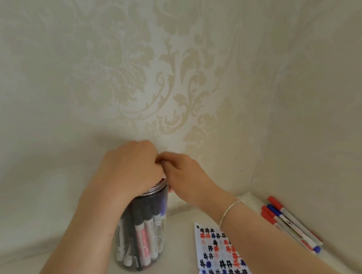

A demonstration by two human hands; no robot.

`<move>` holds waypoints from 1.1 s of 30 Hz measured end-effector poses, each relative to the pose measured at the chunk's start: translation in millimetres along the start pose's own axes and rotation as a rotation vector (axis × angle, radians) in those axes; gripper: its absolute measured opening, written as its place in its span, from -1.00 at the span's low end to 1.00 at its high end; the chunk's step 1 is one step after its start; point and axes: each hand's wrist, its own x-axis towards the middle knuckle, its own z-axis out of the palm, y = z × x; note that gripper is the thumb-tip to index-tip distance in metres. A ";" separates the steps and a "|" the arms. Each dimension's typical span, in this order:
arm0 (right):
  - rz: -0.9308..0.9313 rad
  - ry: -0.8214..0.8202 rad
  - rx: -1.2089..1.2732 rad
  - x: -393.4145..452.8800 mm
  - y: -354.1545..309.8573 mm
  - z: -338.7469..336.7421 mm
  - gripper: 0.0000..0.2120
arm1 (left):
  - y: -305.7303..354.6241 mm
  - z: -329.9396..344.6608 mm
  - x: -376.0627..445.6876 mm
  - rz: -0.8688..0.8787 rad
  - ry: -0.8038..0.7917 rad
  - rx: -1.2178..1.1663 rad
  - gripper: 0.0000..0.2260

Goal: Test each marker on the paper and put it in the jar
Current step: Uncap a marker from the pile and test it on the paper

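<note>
A clear plastic jar with a threaded rim stands on the pale surface, holding several black, red and blue markers. My left hand lies over the jar's mouth with its fingers curled. My right hand, a thin bracelet on its wrist, comes in from the right, and its curled fingers meet the left hand's just above the rim. Whatever sits between the fingers is hidden. The test paper, covered in black, red and blue hash marks, lies to the right of the jar under my right forearm.
Several loose red and blue markers lie together at the right, beyond the paper. A patterned cream wall stands close behind the jar and wraps round the right side, forming a corner.
</note>
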 end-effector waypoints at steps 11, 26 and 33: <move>0.367 0.033 -0.829 -82.0 113.2 -55.9 -0.89 | 120.9 102.5 -41.1 0.395 0.066 -1.094 -0.89; 0.585 0.120 -0.935 -130.0 162.2 -81.8 -0.74 | 119.6 166.5 -42.5 0.217 -0.290 -0.807 -0.83; 0.451 0.189 -0.295 -109.0 97.1 -102.7 -0.95 | 115.6 169.7 -41.0 0.346 -0.146 -0.610 -0.52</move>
